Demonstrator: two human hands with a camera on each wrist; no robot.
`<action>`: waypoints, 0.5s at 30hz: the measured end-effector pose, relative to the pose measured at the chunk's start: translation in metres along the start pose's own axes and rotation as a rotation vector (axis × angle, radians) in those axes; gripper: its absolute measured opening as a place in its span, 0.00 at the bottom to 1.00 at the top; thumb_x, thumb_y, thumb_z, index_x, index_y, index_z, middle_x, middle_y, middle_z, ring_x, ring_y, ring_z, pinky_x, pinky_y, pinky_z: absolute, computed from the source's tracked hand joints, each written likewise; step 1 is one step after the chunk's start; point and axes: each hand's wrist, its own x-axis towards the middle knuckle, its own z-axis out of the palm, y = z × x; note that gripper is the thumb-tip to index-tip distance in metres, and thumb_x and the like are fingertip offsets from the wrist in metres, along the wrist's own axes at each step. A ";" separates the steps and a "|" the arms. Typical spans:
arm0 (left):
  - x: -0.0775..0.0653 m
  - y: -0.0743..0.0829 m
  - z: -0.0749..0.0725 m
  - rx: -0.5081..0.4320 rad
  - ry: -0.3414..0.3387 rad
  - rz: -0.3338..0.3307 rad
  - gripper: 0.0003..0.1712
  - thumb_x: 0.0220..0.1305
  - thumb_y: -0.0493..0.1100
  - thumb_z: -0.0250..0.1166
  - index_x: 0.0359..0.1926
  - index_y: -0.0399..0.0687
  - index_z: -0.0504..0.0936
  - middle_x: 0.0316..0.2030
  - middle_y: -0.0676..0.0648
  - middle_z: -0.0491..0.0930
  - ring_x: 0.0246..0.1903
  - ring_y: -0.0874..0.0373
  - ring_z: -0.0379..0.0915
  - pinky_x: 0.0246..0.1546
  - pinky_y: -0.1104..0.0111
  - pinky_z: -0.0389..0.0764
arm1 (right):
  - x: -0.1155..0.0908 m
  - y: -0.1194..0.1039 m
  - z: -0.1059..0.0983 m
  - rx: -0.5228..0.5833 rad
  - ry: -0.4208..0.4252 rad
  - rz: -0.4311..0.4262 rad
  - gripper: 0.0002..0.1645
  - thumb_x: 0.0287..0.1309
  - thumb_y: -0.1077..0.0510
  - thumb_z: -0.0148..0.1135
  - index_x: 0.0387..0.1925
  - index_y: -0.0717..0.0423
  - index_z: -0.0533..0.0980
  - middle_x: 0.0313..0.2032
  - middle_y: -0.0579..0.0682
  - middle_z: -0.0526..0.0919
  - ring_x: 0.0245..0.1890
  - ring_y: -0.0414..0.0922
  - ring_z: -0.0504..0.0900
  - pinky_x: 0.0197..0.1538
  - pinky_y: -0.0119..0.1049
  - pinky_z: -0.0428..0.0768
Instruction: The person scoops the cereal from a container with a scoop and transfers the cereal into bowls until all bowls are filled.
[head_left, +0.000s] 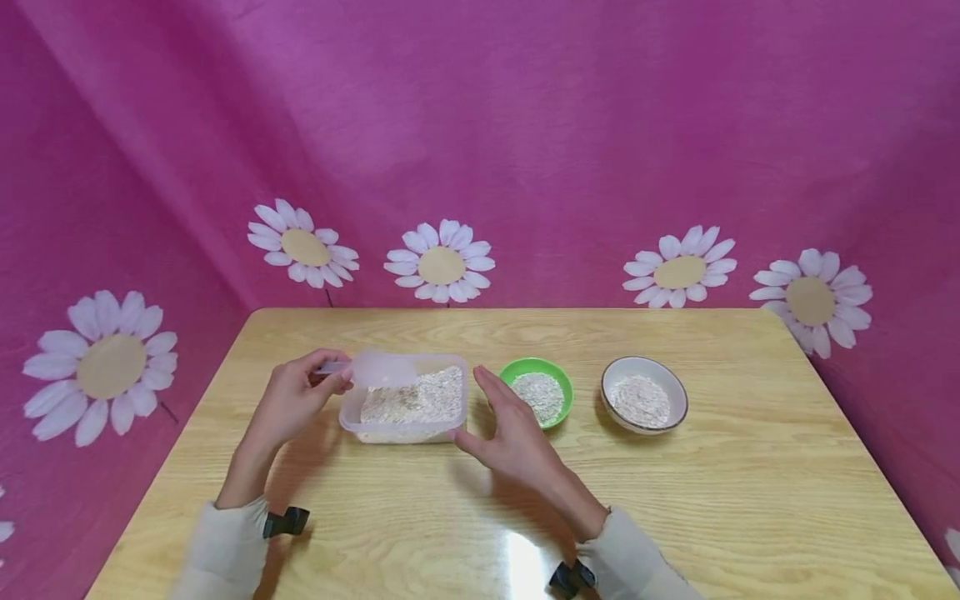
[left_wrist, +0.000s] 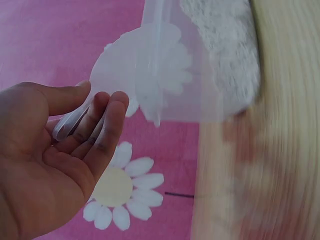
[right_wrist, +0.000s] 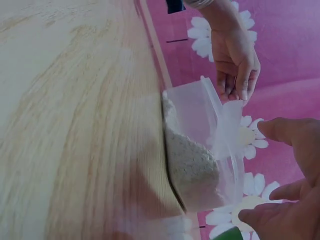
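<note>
My left hand (head_left: 292,404) pinches the handle of a translucent plastic scoop (head_left: 378,368) between thumb and fingers. The scoop is over the left part of a clear rectangular container (head_left: 405,432), which holds oat flakes (head_left: 431,400). In the left wrist view, the scoop's broad blade (left_wrist: 117,65) overlaps the container wall. At the container's right side my right hand (head_left: 513,437) has its thumb and fingers spread, holding nothing. The right wrist view shows those fingers (right_wrist: 280,130) beside the container's rim; whether they touch it I cannot tell.
A green bowl (head_left: 534,365) with oat flakes stands just beyond my right hand. Farther right is a white, dark-rimmed bowl (head_left: 678,392) with more flakes. All stand on a wooden table (head_left: 750,500), backed by a pink cloth (head_left: 525,125) with printed daisies.
</note>
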 end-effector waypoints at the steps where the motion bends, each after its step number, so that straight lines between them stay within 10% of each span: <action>1: 0.000 -0.001 -0.002 0.019 -0.008 0.006 0.13 0.78 0.39 0.66 0.56 0.37 0.85 0.41 0.38 0.91 0.39 0.50 0.90 0.35 0.74 0.82 | 0.000 -0.001 0.001 0.008 -0.004 0.004 0.55 0.62 0.48 0.77 0.80 0.66 0.61 0.80 0.64 0.65 0.80 0.62 0.66 0.79 0.59 0.67; 15: 0.002 -0.001 -0.021 0.174 -0.185 0.128 0.08 0.74 0.37 0.69 0.49 0.37 0.87 0.34 0.48 0.89 0.33 0.58 0.81 0.34 0.70 0.80 | 0.010 -0.004 0.019 0.044 -0.088 0.127 0.61 0.62 0.48 0.78 0.83 0.65 0.54 0.84 0.63 0.56 0.85 0.59 0.56 0.84 0.56 0.57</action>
